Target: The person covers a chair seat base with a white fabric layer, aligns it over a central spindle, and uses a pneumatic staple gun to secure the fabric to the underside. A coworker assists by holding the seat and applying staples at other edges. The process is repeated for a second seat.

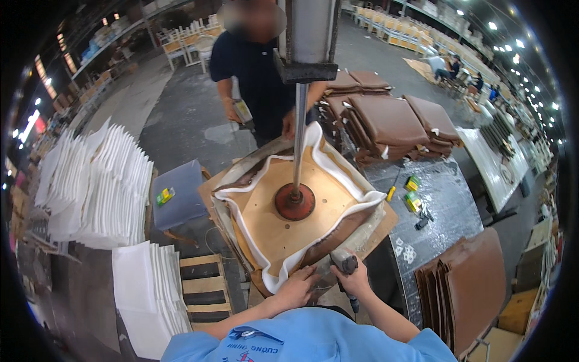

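A square wooden seat board (283,226) lies in front of me, edged by a rim of white foam (325,154) and a brown cover (338,238). A red round press foot (295,202) on a metal rod bears down on the board's middle. At the near edge, my left hand (297,288) is closed on the brown cover, its fingertips partly hidden. Just right of it, my right hand (354,280) grips a staple gun (344,260), whose head is against or just over the cover's near right side.
Across the board stands a person (256,90) in a dark shirt, holding a tool (243,111). Brown seat covers (386,120) are stacked behind at right; white foam sheets (99,187) at left. A plastic-covered table (446,205) holds small yellow-green boxes (412,201). A blue-grey padded stool (180,196) stands left.
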The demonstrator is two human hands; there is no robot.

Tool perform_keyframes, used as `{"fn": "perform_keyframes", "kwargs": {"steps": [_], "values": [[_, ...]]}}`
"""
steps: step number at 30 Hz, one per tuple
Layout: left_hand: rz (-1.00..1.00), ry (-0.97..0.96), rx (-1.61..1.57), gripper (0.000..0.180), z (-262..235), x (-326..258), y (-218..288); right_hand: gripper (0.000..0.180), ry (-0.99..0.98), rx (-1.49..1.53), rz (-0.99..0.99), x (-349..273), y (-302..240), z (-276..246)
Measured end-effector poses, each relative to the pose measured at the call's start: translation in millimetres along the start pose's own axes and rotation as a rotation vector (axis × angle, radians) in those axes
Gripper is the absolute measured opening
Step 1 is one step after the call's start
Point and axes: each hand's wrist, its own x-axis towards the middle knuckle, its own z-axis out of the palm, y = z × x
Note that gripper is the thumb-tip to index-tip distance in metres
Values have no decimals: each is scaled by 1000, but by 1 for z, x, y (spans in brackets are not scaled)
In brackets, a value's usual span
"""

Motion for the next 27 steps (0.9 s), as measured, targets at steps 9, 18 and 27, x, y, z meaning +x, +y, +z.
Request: {"fn": "perform_keyframes", "kwargs": {"steps": [9, 18, 27], "values": [[-58, 224, 94, 36, 6, -12, 9, 67, -228, 34, -73, 7, 16, -1], [-64, 268, 31, 27, -8, -17, 0, 73, -280, -29, -225, 4, 6, 6], [-25, 284, 13, 29, -12, -20, -6, 70, -275, -45, -225, -2, -4, 11]]}}
